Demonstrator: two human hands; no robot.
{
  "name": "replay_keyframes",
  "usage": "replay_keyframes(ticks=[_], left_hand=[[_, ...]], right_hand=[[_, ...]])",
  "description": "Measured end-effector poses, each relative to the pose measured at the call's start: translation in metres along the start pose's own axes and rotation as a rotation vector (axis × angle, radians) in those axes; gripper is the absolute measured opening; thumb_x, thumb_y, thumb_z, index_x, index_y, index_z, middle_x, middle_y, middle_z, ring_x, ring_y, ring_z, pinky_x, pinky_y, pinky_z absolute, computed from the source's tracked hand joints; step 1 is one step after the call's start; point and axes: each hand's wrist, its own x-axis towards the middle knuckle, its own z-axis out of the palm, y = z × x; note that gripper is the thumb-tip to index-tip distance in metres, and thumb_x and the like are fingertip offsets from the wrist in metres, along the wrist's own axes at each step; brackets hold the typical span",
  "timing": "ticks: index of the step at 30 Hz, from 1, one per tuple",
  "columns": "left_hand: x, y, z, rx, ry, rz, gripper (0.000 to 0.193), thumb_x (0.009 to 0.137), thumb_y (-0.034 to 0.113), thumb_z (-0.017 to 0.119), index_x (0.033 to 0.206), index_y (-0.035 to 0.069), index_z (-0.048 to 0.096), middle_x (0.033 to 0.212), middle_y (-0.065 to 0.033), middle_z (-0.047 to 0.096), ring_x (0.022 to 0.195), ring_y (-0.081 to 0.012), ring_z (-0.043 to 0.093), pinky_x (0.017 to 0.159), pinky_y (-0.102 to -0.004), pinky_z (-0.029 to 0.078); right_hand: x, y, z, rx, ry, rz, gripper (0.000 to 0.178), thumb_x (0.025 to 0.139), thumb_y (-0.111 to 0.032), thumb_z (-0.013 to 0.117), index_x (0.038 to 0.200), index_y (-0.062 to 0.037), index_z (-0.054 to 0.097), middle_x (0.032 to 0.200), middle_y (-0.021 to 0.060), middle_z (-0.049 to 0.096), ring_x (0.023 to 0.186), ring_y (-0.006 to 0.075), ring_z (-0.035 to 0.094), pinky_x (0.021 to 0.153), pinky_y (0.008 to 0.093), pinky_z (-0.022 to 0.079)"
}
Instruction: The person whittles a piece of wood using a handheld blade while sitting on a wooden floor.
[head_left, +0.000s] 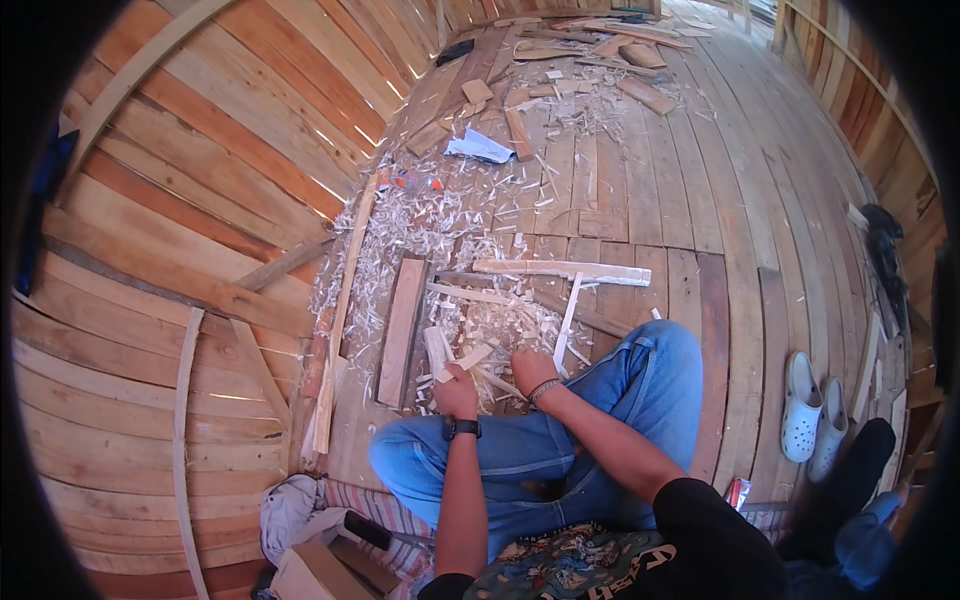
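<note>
Pale wood strip (474, 357): one, flat, slanting, just beyond the blue jeans (645, 375), over scattered shavings (395, 235). Floor (740, 300): long, worn planks. Wall (200, 130), left: rough boards, light showing through gaps. Left hand (457, 392): forward, fingers closed on the strip's near end. Right hand (532, 372): alongside, fingers curled; cannot tell whether they grip anything.

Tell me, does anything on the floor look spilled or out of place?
Yes. Wood shavings are strewn over part of the plank floor, as if spilled. A crumpled bluish-white sheet also stands out: it lies near wood offcuts but doesn't look like wood.
</note>
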Motion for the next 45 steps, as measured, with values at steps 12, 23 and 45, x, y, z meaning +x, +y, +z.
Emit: replay_keyframes(ticks=[12, 23, 45], left_hand=[[0.003, -0.008, 0.004, -0.038, -0.002, -0.034, 0.044, 0.087, 0.037, 0.041, 0.08, 0.0, 0.065, 0.071, -0.0241, 0.061, 0.065, -0.0443, 0.058, 0.056, -0.0543, 0.044], [0.004, -0.006, 0.004, -0.068, -0.029, 0.015, 0.041, 0.088, 0.034, 0.041, 0.08, 0.0, 0.064, 0.071, -0.0235, 0.061, 0.063, -0.0439, 0.058, 0.055, -0.0541, 0.044], [-0.001, -0.007, 0.004, -0.011, 0.002, -0.018, 0.043, 0.089, 0.034, 0.039, 0.081, 0.001, 0.066, 0.071, -0.023, 0.061, 0.063, -0.0436, 0.058, 0.055, -0.0535, 0.044]], right_hand=[[-0.019, -0.017, -0.012, -0.029, -0.007, -0.062, 0.014, 0.077, -0.01, 0.054, 0.075, -0.0034, 0.065, 0.076, 0.019, 0.065, 0.071, 0.0327, 0.066, 0.062, 0.0412, 0.054], [-0.003, 0.0, 0.006, -0.021, 0.015, -0.016, 0.013, 0.079, -0.012, 0.054, 0.078, -0.0063, 0.065, 0.075, 0.0154, 0.065, 0.072, 0.0313, 0.066, 0.063, 0.041, 0.053], [-0.01, 0.0, 0.016, 0.011, 0.052, -0.057, 0.014, 0.077, -0.016, 0.058, 0.075, -0.0053, 0.066, 0.076, 0.0178, 0.064, 0.069, 0.0329, 0.065, 0.061, 0.0414, 0.053]])
